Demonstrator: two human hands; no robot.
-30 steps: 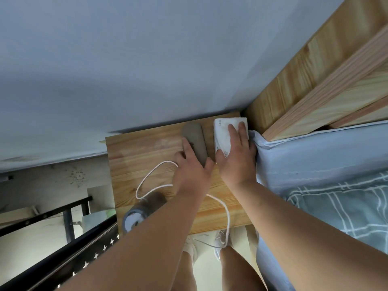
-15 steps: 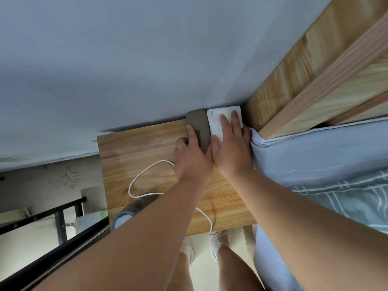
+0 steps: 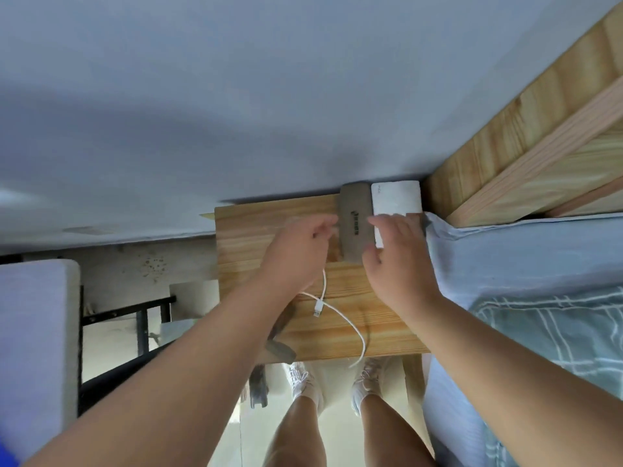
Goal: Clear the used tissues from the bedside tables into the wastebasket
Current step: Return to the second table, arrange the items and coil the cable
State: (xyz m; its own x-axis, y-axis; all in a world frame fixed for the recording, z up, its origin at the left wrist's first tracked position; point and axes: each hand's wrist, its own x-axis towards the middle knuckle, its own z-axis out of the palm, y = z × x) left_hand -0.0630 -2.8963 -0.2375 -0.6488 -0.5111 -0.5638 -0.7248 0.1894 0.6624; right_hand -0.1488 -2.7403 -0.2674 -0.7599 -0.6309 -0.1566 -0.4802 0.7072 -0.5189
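Pale blue-grey wall (image 3: 236,96), pine bed frame (image 3: 505,156) beside a blue-sheeted mattress (image 3: 505,257), black metal rail (image 3: 141,305), pale floor (image 3: 337,382) below.

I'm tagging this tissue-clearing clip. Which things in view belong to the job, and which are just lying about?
Job: light wooden bedside table; left hand and right hand, both holding nothing. No tissue or wastebasket shows.
Lying about: flat grey oblong case; white rectangular box; loose white cable; blue checked blanket.

Desk (image 3: 256,230): pale pine wood, visible grain, smooth satin finish. Grey case (image 3: 355,210) at desk's back edge: matt, cloth-like. White box (image 3: 396,197) beside it: smooth plastic. Cable (image 3: 350,323) on desk: glossy white plastic. Bed frame (image 3: 505,146) right of desk: same wood w/ grain; sheet (image 3: 505,257): plain cloth.
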